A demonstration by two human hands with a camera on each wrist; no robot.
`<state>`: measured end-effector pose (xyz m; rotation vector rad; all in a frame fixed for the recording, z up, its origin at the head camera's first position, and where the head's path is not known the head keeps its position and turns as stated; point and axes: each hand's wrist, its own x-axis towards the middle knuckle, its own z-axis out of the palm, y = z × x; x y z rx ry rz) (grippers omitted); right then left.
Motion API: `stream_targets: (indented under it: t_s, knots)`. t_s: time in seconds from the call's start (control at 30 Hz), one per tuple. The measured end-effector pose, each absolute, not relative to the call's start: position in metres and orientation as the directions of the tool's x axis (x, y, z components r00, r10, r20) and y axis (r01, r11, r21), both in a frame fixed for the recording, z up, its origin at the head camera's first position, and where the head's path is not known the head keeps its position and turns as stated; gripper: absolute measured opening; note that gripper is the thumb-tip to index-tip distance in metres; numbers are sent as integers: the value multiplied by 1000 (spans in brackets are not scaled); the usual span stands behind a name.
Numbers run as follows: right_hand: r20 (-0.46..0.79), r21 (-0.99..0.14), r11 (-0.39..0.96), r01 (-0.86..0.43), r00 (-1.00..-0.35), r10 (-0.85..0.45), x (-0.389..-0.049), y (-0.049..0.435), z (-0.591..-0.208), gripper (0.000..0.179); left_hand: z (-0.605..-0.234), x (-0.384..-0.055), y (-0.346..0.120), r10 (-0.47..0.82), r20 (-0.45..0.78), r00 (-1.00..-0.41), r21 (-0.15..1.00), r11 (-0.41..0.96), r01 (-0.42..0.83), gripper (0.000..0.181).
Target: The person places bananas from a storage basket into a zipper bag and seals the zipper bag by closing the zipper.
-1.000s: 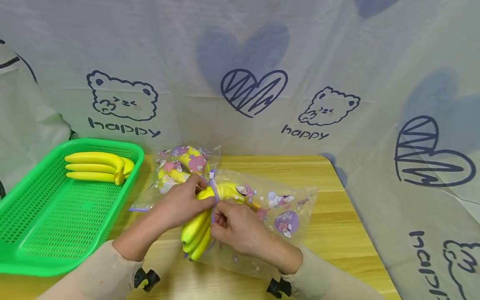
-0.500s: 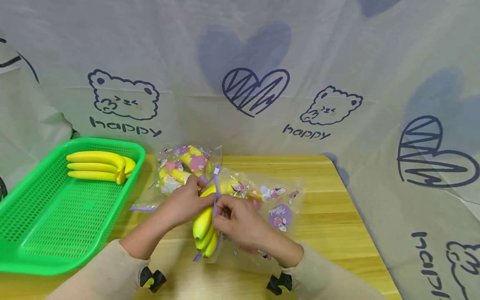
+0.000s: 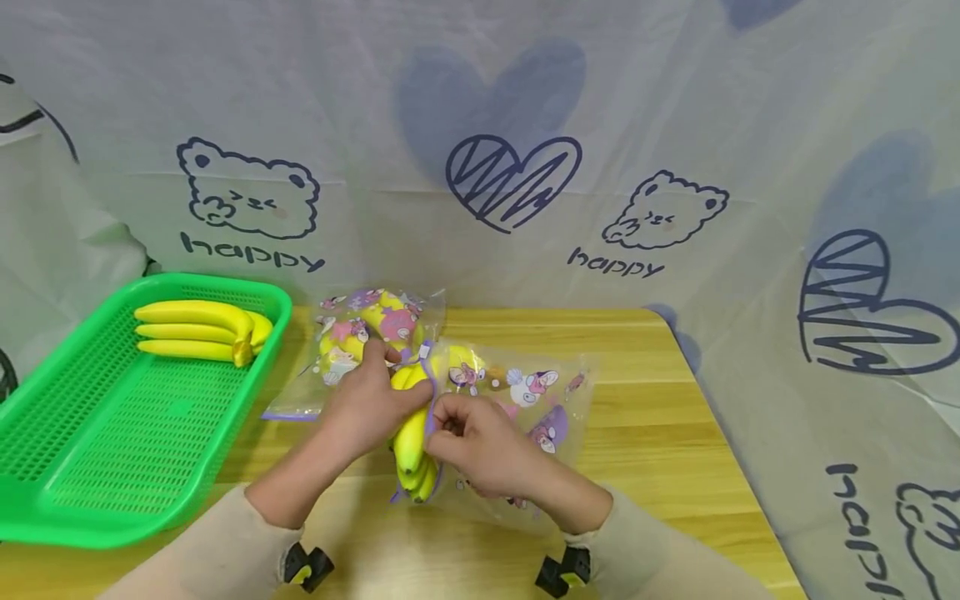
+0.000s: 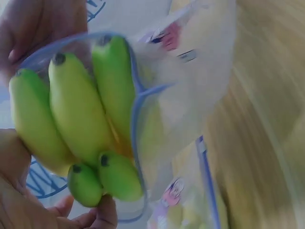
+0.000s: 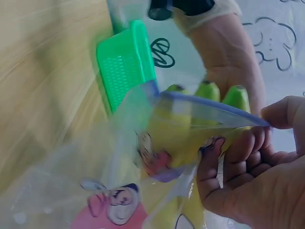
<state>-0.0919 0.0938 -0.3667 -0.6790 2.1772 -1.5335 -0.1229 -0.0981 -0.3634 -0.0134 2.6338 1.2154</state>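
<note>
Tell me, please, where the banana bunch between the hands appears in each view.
Head: the banana bunch is below and left of centre.
Left wrist: the banana bunch fills much of the left half, five dark tips visible.
Right wrist: the banana bunch is near centre, three green tips above the bag's edge.
Shared landmark: the bag's purple edge beside it.

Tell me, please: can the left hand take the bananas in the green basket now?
Probably not at once: the left hand holds another bunch, partly inside a bag. Otherwise the way looks free; nothing covers the bananas in the green basket.
</note>
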Motion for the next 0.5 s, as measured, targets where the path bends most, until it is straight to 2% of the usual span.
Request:
stream_targets:
  t_s: [0.17, 0.33, 0.5]
  knots:
    - [27, -971, 183, -153, -833, -553, -96, 97, -363, 12, -369, -123, -92, 106, -205, -973, 771, 630, -94, 64]
    - [68, -975, 152, -162, -868, -491, -100, 100, -360, 14, -363, -122, -94, 153, -215, -965, 799, 595, -84, 64]
    - [40, -983, 137, -119, -877, -478, -102, 105, -361, 12, -365, -122, -99, 203, -219, -954, 828, 557, -71, 46]
